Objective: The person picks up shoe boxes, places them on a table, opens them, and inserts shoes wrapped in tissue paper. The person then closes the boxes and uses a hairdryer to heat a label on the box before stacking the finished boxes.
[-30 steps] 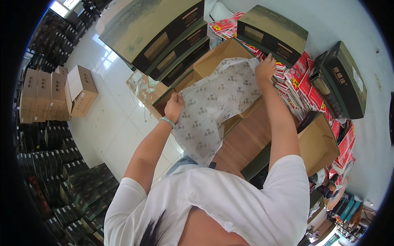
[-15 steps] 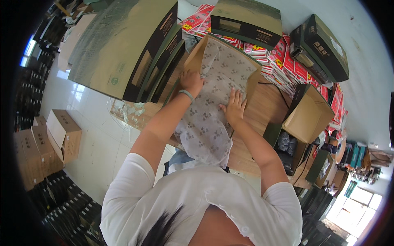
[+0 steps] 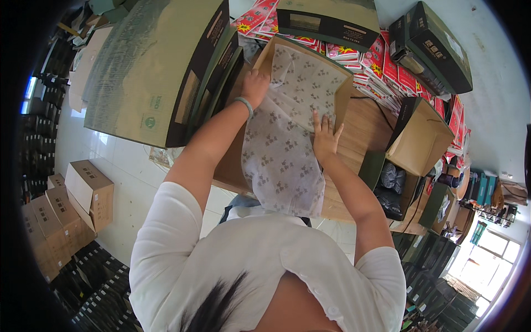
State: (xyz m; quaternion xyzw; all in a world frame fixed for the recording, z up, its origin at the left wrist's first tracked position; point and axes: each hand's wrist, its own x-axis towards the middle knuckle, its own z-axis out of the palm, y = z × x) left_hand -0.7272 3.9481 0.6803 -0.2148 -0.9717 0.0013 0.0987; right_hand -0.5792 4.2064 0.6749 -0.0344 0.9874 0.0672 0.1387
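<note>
An open cardboard box (image 3: 347, 91), tan inside, lies on the wooden table in front of me. White tissue paper (image 3: 287, 160) with a grey leaf-like print lines it, and a long flap hangs over its near side toward my shirt. At the paper's upper left edge, by the box's left wall, my left hand (image 3: 256, 88) has its fingers curled in on the paper; the fingertips are partly hidden. My right hand (image 3: 326, 138) rests on the paper's right edge, fingers spread, holding nothing. What lies beneath the paper is hidden.
Large green-and-black boxes (image 3: 149, 72) stand stacked on the left. Behind are red printed packets (image 3: 381, 72) and another closed box (image 3: 326, 22). To the right, an open box (image 3: 390, 191) holds black-wrapped things. Brown cartons (image 3: 91, 193) sit on the floor at left.
My left hand has moved up along the box's left side. My right hand has shifted slightly right, to the paper's edge. The near flap lies flatter and wider.
</note>
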